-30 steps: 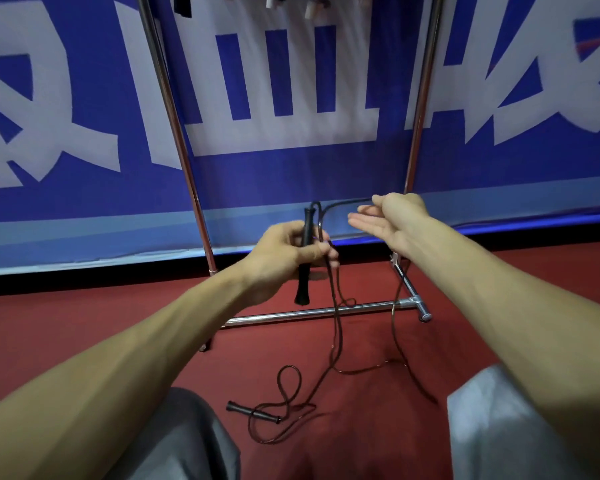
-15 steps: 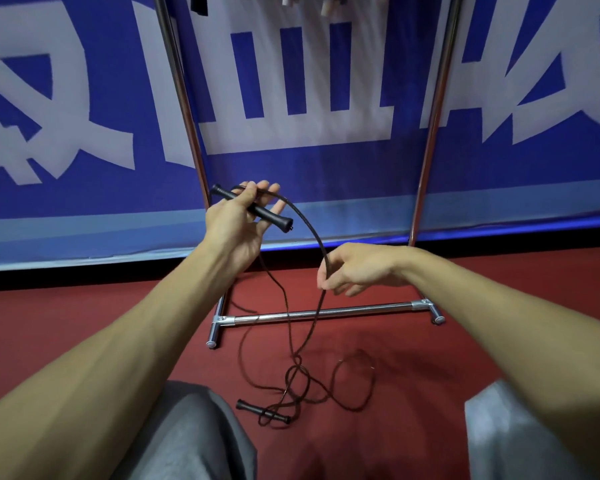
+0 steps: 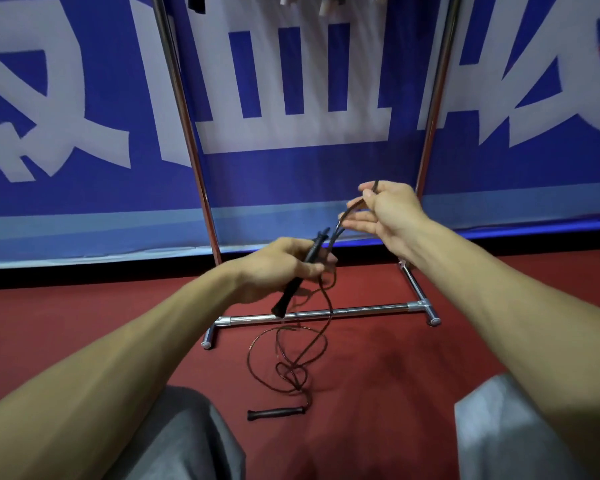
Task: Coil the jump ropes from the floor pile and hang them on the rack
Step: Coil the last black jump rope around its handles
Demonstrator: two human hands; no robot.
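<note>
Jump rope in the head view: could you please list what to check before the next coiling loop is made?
1. Grip: the left hand grips the first handle: ok.
2. Feed: the right hand pinches the cord above the left hand: ok.
3. Cord gathered off the red floor: not ok, loops lie tangled there.
4. The second handle picked up: not ok, it lies on the floor.
5. Cord free of the rack's base bar: cannot tell, it crosses the bar in this view.
6. Free place on the rack's top rail: cannot tell, the rail is out of view.
</note>
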